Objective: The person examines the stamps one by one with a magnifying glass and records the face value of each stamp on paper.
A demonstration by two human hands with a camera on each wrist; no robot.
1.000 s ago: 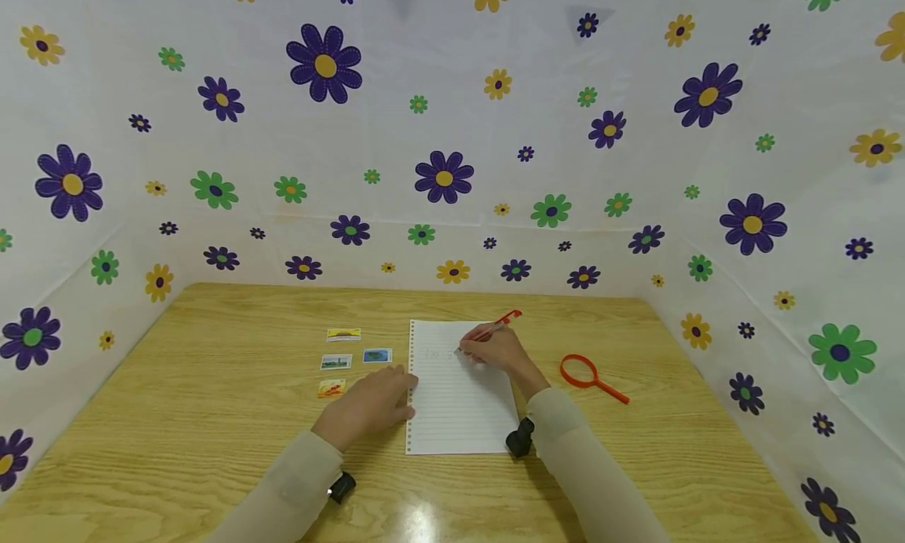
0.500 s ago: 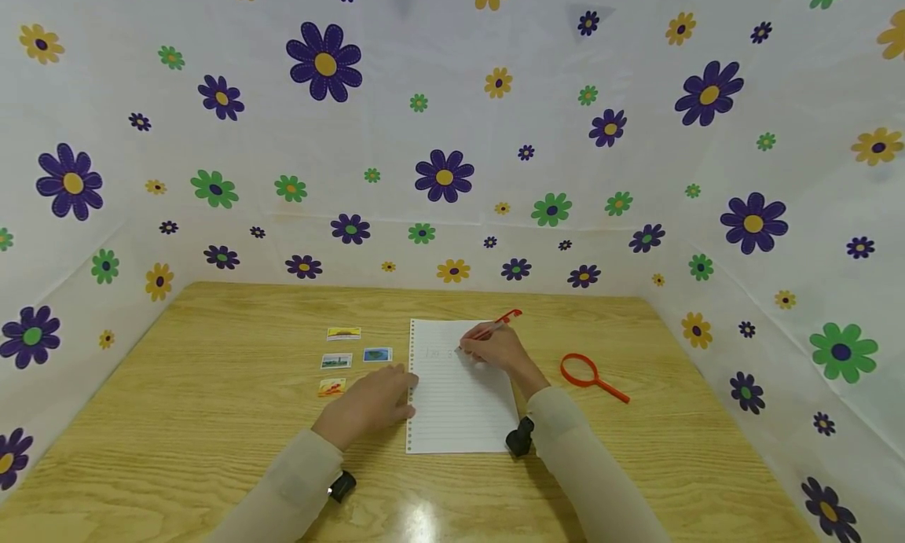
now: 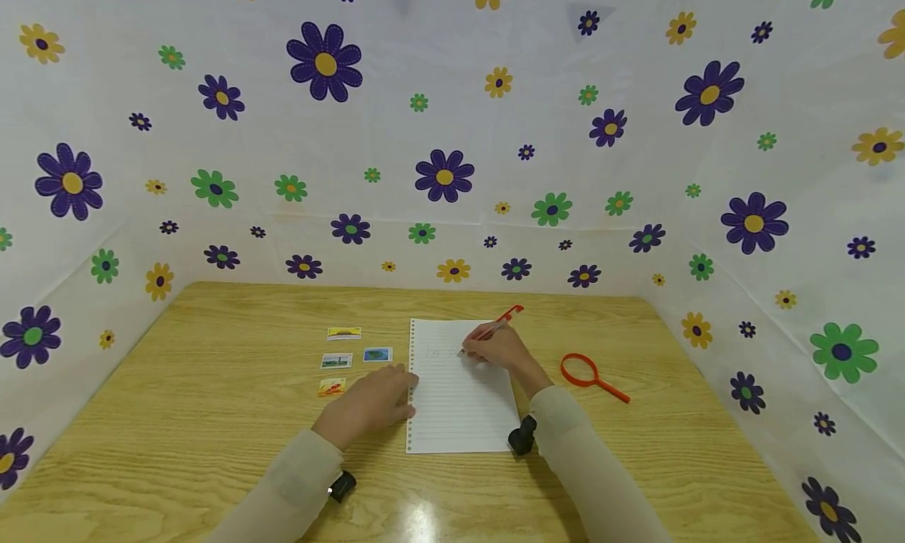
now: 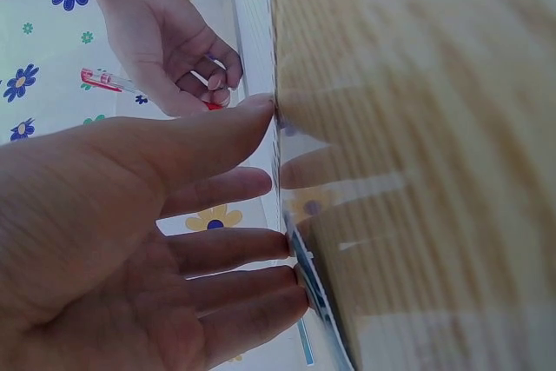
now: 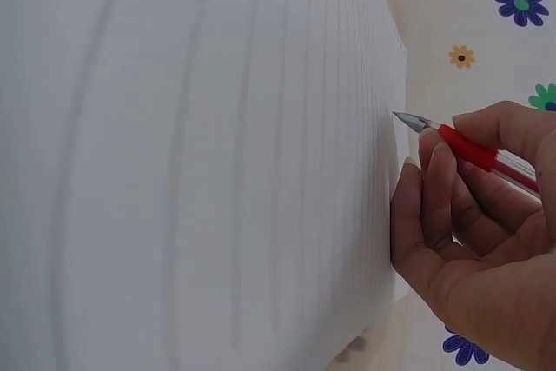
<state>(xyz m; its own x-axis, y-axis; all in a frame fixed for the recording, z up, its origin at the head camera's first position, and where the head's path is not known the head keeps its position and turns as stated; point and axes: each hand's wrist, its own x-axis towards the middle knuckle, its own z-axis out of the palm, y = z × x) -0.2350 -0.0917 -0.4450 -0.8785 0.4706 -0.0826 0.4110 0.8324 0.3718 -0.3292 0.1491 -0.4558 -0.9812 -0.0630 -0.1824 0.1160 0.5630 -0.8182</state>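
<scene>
A sheet of lined loose-leaf paper (image 3: 459, 409) with punched holes along its left side lies on the table. My right hand (image 3: 500, 348) pinches a red pen (image 5: 469, 147) with a clear barrel, its metal tip right at the upper part of the sheet. Faint written marks, like digits, run along a line just left of the tip. Across the paper's left edge my left hand (image 3: 373, 401) rests with fingers extended and fingertips on the margin. In the left wrist view, a thin stamp-like piece (image 4: 320, 297) stands edge-on by the lower fingertips.
Left of the paper lie several small picture stamps: a yellow stamp (image 3: 343, 335), a blue stamp (image 3: 378, 355), a green-toned stamp (image 3: 336, 361) and an orange stamp (image 3: 331, 388). A red magnifying glass (image 3: 612, 391) lies to the right. Flower-printed cloth (image 3: 452, 119) surrounds the wooden table (image 3: 177, 417).
My right hand and the pen have shifted slightly to the right along the written line. The left hand and the paper have stayed in place.
</scene>
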